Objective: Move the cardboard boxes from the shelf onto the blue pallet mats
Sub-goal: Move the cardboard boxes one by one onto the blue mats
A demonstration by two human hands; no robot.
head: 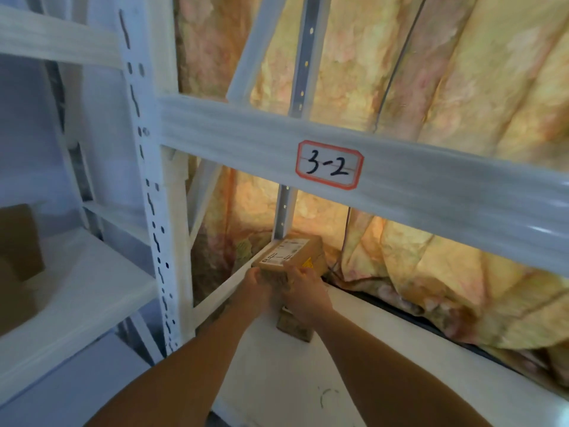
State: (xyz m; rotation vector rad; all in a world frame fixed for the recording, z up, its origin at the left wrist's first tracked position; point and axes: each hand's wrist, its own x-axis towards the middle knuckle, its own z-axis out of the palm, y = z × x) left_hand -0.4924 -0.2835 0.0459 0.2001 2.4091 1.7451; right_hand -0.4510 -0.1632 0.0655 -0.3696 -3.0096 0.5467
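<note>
A small cardboard box (292, 252) with a white label marked "4-4" and a yellow sticker sits at the back left corner of the white shelf board (277, 374). Both my arms reach in under the beam. My left hand (255, 289) grips the box's near left side. Around its near right corner my right hand (308, 292) is closed. Below my hands a second brown cardboard piece (294, 328) rests on the shelf, partly hidden by my right wrist. No blue pallet mats are in view.
A white shelf beam (431, 192) labelled "3-2" crosses just above my arms. A perforated white upright (154, 211) stands to the left. Another cardboard box (18, 241) sits on the neighbouring shelf at far left. Yellow patterned fabric (431, 72) hangs behind the rack.
</note>
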